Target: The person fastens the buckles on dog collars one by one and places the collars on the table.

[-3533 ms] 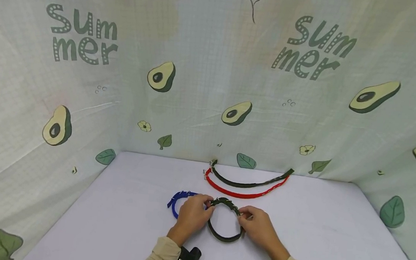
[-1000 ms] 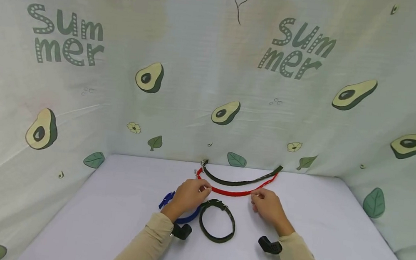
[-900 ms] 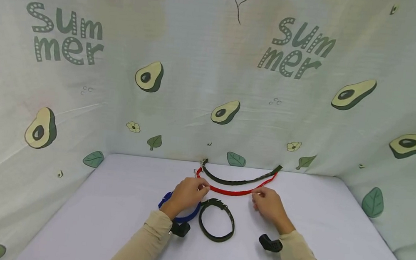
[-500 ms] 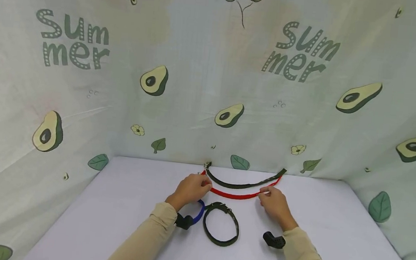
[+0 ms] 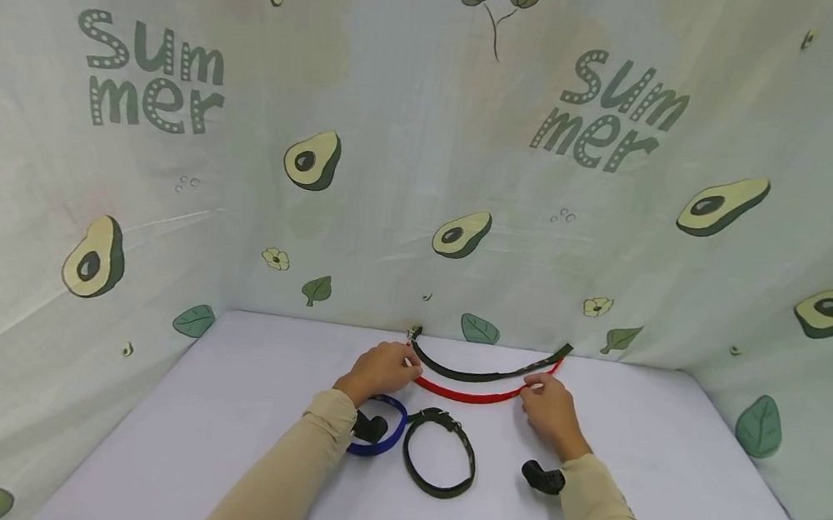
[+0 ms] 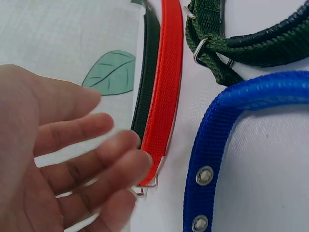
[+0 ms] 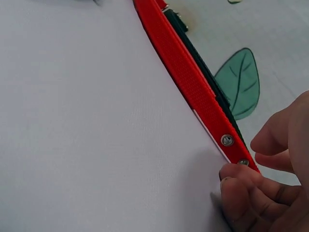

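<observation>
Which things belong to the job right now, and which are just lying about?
Likely the job now:
red woven strap with metal eyelets
left hand, near one end
right hand, by the eyelets

Apparently lying about:
dark green woven strap, unlooped
dark green woven collar, looped
blue woven collar, looped

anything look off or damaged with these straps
Nothing stands out: no spill or tear shows. The blue strap, partly hidden in the head view, and the near green strap are curled round; the red strap and far green strap lie open in similar curves.
</observation>
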Available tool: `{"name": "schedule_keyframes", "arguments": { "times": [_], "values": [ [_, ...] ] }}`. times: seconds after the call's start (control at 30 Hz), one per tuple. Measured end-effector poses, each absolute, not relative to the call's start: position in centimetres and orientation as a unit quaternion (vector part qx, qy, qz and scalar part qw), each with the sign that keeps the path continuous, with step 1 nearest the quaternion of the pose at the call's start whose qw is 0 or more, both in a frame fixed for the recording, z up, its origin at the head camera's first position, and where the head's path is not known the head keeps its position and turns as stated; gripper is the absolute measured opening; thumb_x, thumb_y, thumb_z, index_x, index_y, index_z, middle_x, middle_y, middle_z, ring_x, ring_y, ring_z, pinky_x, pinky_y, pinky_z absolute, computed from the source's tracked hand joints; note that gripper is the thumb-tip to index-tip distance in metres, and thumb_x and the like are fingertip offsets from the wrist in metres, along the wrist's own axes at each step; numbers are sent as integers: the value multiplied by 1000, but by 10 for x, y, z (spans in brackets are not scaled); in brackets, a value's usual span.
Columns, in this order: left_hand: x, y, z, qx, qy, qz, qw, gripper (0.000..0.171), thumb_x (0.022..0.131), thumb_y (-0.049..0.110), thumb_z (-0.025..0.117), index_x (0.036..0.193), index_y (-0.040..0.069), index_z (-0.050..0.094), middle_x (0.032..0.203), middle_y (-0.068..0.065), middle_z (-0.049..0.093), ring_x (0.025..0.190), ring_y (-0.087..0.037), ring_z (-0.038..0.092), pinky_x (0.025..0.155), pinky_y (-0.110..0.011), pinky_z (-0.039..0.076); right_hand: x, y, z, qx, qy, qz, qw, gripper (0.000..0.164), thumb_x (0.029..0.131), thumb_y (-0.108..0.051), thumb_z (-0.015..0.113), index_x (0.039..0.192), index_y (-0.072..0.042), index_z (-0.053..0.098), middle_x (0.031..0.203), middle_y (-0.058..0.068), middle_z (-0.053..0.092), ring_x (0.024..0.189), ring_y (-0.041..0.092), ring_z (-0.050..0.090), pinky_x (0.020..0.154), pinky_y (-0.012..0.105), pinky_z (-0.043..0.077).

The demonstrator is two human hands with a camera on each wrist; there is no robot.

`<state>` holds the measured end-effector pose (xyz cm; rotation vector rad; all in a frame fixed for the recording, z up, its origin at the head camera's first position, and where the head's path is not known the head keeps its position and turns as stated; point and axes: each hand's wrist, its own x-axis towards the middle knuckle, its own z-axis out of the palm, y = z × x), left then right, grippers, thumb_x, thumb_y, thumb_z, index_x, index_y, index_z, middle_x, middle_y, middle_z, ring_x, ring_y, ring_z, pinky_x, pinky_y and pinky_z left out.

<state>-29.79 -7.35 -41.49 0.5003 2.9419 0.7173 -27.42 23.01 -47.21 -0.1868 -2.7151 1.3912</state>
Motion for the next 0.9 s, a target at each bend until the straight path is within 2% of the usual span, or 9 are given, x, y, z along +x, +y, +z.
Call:
{"name": "schedule_keyframes", "arguments": {
  "times": [0.1, 0.2, 0.37, 0.47, 0.63, 0.8, 0.9],
  "values": [
    [-301, -69, -415, 158, 963, 214, 49, 22, 96, 33, 66, 107, 17, 76, 113, -1, 70, 88, -16, 60, 73, -36, 50, -278, 232, -473, -66, -888, 453, 44, 34, 94, -14, 53, 123, 4, 60, 77, 8, 66, 55, 17, 58, 53, 30, 49],
    [-303, -64, -415, 156, 965, 204, 49, 22, 95, 34, 66, 108, 18, 75, 116, -2, 69, 88, -18, 60, 72, -38, 50, -280, 233, -473, -69, -897, 433, 50, 34, 95, -17, 54, 123, 2, 60, 80, 10, 66, 55, 16, 59, 56, 30, 49],
    [-307, -58, -416, 141, 972, 181, 52, 22, 94, 35, 68, 107, 19, 75, 107, 0, 69, 79, -17, 58, 69, -37, 49, -283, 231, -476, -69, -913, 399, 50, 37, 96, -21, 54, 125, 1, 62, 97, 15, 65, 55, 16, 60, 62, 31, 47],
    [-311, -57, -419, 131, 976, 164, 64, 22, 94, 35, 69, 107, 19, 75, 100, 1, 68, 76, -17, 57, 67, -36, 48, -285, 231, -476, -78, -910, 405, 38, 38, 97, -21, 53, 127, 1, 60, 91, 13, 65, 54, 16, 59, 58, 31, 47],
    [-314, -58, -423, 125, 977, 156, 81, 20, 91, 30, 70, 106, 19, 76, 102, -1, 68, 81, -19, 58, 71, -38, 48, -288, 231, -477, -87, -903, 419, 28, 39, 97, -21, 53, 129, -1, 58, 77, 6, 62, 51, 15, 58, 53, 29, 47],
    [-315, -59, -428, 120, 974, 169, 91, 19, 88, 21, 71, 106, 18, 75, 101, -1, 67, 80, -21, 57, 71, -39, 48, -287, 232, -477, -88, -906, 414, 29, 42, 96, -22, 53, 132, -1, 58, 81, 7, 62, 49, 15, 58, 54, 29, 47],
    [-315, -58, -430, 122, 974, 169, 89, 18, 88, 19, 73, 106, 19, 76, 102, 0, 68, 81, -20, 56, 73, -39, 48, -285, 232, -478, -92, -905, 413, 32, 39, 96, -22, 53, 127, 0, 59, 85, 9, 62, 51, 15, 58, 55, 29, 46]
  ]
}}
